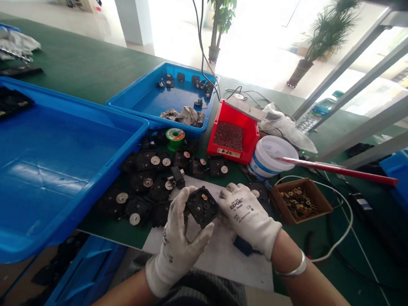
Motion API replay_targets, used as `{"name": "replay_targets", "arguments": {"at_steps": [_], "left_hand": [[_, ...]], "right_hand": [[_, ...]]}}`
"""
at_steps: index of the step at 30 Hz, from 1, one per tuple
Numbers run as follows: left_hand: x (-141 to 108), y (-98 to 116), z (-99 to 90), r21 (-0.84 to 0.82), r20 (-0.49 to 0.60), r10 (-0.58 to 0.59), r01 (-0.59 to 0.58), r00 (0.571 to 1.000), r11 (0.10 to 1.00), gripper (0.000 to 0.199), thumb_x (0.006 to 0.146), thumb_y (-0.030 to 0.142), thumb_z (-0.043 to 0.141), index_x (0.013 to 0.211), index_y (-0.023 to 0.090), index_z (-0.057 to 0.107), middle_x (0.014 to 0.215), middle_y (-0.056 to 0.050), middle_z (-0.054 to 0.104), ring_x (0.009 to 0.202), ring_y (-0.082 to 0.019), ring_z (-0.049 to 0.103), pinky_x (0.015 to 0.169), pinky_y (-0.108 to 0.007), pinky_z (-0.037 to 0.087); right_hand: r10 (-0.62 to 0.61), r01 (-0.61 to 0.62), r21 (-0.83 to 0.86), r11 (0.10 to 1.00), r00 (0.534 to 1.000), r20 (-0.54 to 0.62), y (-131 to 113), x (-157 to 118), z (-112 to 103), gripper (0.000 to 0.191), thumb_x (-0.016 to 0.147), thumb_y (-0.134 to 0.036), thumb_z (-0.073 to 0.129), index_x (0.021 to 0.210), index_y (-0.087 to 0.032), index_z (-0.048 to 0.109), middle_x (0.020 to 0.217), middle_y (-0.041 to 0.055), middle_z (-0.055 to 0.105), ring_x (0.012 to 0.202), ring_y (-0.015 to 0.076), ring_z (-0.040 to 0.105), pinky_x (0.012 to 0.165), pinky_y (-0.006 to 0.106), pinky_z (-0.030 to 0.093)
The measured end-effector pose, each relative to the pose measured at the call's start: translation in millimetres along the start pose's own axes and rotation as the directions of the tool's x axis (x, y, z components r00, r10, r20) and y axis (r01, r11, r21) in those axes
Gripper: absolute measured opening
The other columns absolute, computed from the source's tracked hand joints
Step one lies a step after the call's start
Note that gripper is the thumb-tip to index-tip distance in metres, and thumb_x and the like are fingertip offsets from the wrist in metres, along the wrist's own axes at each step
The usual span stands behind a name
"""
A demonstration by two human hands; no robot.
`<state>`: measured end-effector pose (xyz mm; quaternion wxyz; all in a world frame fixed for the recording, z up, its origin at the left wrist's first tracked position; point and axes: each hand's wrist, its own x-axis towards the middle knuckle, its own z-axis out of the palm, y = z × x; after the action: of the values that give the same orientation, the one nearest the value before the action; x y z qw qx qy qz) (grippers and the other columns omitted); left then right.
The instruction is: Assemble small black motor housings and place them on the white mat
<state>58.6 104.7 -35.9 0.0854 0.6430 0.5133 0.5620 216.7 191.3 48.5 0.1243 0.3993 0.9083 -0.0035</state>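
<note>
A black, roughly square plastic housing (202, 206) with small brass-coloured parts on its face is gripped at its edges by my left hand (182, 239), thumb below and fingers above. My right hand (246, 213) is just right of the housing, its fingers curled and pointing toward it. What those fingers hold, if anything, is hidden. Both hands wear white gloves. Beneath them lies a white sheet (209, 258). Several similar black housings with silver discs (147, 183) sit left of and beyond my left hand. A small dark blue object (245, 246) lies under my right wrist.
Blue trays (132, 132) stand at left and behind, the rear blue tray (147, 97) holding small black parts. Beyond my hands are a green-rimmed spool (175, 139), red bin of granules (229, 135) and white tub (276, 157). At right, a cardboard box (300, 200) holds brass pieces.
</note>
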Motion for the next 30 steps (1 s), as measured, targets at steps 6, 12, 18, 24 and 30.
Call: {"name": "replay_targets", "arguments": {"at_steps": [6, 12, 18, 24, 30], "left_hand": [[-1, -1, 1.6, -0.001, 0.027, -0.029, 0.029, 0.999, 1.000, 0.084, 0.096, 0.036, 0.072, 0.164, 0.021, 0.026, 0.149, -0.022, 0.056, 0.140, -0.036, 0.057, 0.114, -0.055, 0.052], [-2, 0, 2.2, -0.014, 0.073, -0.023, 0.024, 0.997, 1.000, 0.084, 0.096, 0.035, 0.072, 0.164, 0.021, 0.025, 0.148, -0.021, 0.056, 0.139, -0.035, 0.058, 0.113, -0.052, 0.054], [-4, -1, 6.2, -0.080, 0.146, -0.018, 0.030, 0.989, 0.996, 0.086, 0.097, 0.036, 0.072, 0.166, 0.024, 0.021, 0.151, -0.021, 0.056, 0.137, -0.034, 0.061, 0.111, -0.050, 0.056], [-4, 0, 6.5, -0.083, 0.187, 0.049, -0.034, 0.981, 0.996, 0.082, 0.100, 0.034, 0.068, 0.166, 0.024, 0.021, 0.147, -0.020, 0.059, 0.137, -0.032, 0.062, 0.111, -0.047, 0.057], [-4, 0, 6.3, -0.084, 0.198, 0.085, -0.069, 0.977, 0.994, 0.082, 0.100, 0.039, 0.067, 0.166, 0.024, 0.020, 0.146, -0.019, 0.061, 0.136, -0.032, 0.062, 0.110, -0.046, 0.058]], "right_hand": [[0.006, -0.002, 0.049, 0.999, 0.996, -0.088, 15, -13, -1, 0.010, 0.090, -0.024, 0.073, 0.094, -0.015, 0.077, 0.103, 0.0142, 0.074, 0.098, 0.0305, 0.063, 0.086, 0.042, 0.045], [0.047, 0.041, 0.234, 0.971, 0.933, -0.358, 33, -37, -13, 0.012, 0.088, -0.024, 0.076, 0.100, -0.018, 0.075, 0.107, 0.0094, 0.072, 0.104, 0.0276, 0.062, 0.096, 0.042, 0.048], [-0.167, 0.260, 0.195, 0.946, 0.903, -0.395, 15, -35, -30, 0.011, 0.093, -0.026, 0.074, 0.101, -0.018, 0.075, 0.107, 0.0098, 0.072, 0.101, 0.0279, 0.060, 0.093, 0.044, 0.047], [-0.268, 0.291, 0.112, 0.950, 0.947, -0.179, 15, -23, -37, 0.012, 0.096, -0.033, 0.073, 0.098, -0.021, 0.076, 0.105, 0.0073, 0.072, 0.097, 0.0259, 0.058, 0.087, 0.041, 0.044], [-0.285, 0.297, 0.093, 0.950, 0.951, -0.121, 17, -27, -40, 0.011, 0.097, -0.031, 0.071, 0.097, -0.021, 0.076, 0.105, 0.0085, 0.072, 0.095, 0.0261, 0.058, 0.084, 0.040, 0.041]]}}
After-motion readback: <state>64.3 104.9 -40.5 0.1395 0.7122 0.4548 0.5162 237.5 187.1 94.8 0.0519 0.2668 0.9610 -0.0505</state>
